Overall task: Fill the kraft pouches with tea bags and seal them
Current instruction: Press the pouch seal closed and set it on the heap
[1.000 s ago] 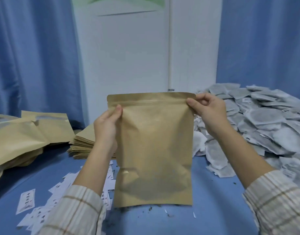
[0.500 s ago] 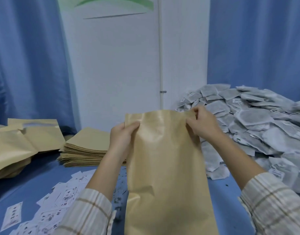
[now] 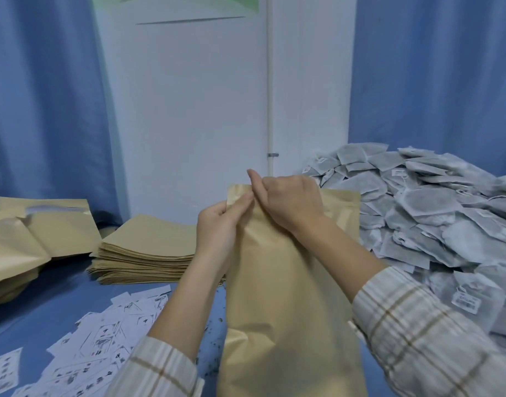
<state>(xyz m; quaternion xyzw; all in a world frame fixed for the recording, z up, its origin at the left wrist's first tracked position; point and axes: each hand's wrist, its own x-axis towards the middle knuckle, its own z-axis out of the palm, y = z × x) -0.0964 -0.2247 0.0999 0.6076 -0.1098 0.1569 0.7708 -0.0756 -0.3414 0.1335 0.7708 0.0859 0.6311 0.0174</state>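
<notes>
A tall kraft pouch (image 3: pixel 286 305) stands upright in front of me, its lower part bulging. My left hand (image 3: pixel 217 227) pinches the pouch's top left corner between thumb and fingers. My right hand (image 3: pixel 286 202) lies right beside it and pinches the top edge near the same corner. The rest of the top edge runs free to the right. A big heap of grey tea bags (image 3: pixel 435 224) with small paper tags lies on the right.
A stack of flat empty pouches (image 3: pixel 143 250) lies behind my left arm. Filled pouches (image 3: pixel 31 236) lie at the far left. Several small printed paper slips (image 3: pixel 97 345) are scattered on the blue table (image 3: pixel 40 305). Blue curtains and a white door stand behind.
The pouch has come lower and closer to me. My right hand slid along the top edge from the right corner to the left corner, beside my left hand.
</notes>
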